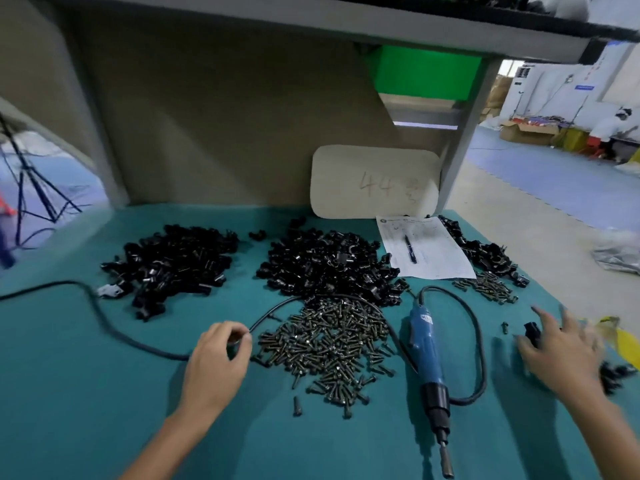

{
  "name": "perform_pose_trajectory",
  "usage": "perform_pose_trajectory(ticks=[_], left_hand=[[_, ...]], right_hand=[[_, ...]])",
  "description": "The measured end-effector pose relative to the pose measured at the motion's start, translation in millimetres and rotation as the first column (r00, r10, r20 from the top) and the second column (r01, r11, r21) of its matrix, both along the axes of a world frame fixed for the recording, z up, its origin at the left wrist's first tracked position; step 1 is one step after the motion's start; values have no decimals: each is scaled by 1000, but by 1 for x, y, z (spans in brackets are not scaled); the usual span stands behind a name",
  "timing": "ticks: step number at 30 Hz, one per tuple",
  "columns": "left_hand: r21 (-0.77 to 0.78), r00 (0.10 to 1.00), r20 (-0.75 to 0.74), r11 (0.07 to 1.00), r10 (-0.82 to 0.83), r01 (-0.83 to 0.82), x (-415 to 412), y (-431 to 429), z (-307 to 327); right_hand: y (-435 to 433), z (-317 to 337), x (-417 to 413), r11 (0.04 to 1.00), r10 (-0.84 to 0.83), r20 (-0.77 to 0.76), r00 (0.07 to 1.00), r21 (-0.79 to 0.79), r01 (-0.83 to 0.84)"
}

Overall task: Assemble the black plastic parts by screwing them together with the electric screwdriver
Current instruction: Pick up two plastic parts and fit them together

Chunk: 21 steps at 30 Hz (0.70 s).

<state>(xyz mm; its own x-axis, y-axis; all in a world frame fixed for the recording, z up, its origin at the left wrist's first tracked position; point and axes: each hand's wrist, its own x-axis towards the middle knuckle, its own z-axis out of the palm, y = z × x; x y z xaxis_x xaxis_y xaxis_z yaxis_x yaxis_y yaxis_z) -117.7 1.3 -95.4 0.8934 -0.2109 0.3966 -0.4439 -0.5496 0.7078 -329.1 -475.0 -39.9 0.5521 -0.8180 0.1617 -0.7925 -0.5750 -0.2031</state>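
Two big piles of black plastic parts lie on the teal table, one at the left [173, 261] and one in the middle [329, 265]. In front of the middle pile is a heap of dark screws [329, 341]. The blue electric screwdriver [424, 344] lies flat to the right of the screws, its bit pointing toward me. My left hand [218, 355] is curled beside the screw heap and seems to hold a small black part [234, 341]. My right hand [561, 351], blurred and with fingers spread, hovers by a single black part [531, 329].
The screwdriver's black cable [479, 358] loops around the tool and runs left under my left hand. A paper sheet with a pen [426, 247], a third pile of parts [485, 251], a small screw heap [488, 287] and a white board [374, 181] sit at the back right. A yellow item [623, 341] lies at the right edge.
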Motion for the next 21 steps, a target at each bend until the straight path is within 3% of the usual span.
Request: perform_pose_trajectory(ticks=[4, 7, 10, 14, 17, 21], left_hand=[[-9, 988, -9, 988, 152, -152, 36, 15, 7], [63, 969, -18, 968, 246, -244, 65, 19, 18], [153, 952, 6, 941, 305, -302, 86, 19, 28], [367, 962, 54, 890, 269, -270, 111, 22, 32], [539, 986, -30, 833, 166, -124, 127, 23, 27], [509, 981, -141, 860, 131, -42, 141, 17, 25]], right_hand=[[65, 25, 64, 947, 318, 203, 926, -17, -321], [118, 37, 121, 810, 556, 205, 805, 82, -581], [163, 30, 176, 667, 731, 109, 674, 96, -739], [195, 12, 223, 655, 754, -29, 657, 122, -746], [203, 5, 237, 680, 731, -62, 680, 153, -717], [197, -4, 241, 725, 684, -39, 729, 148, -673]])
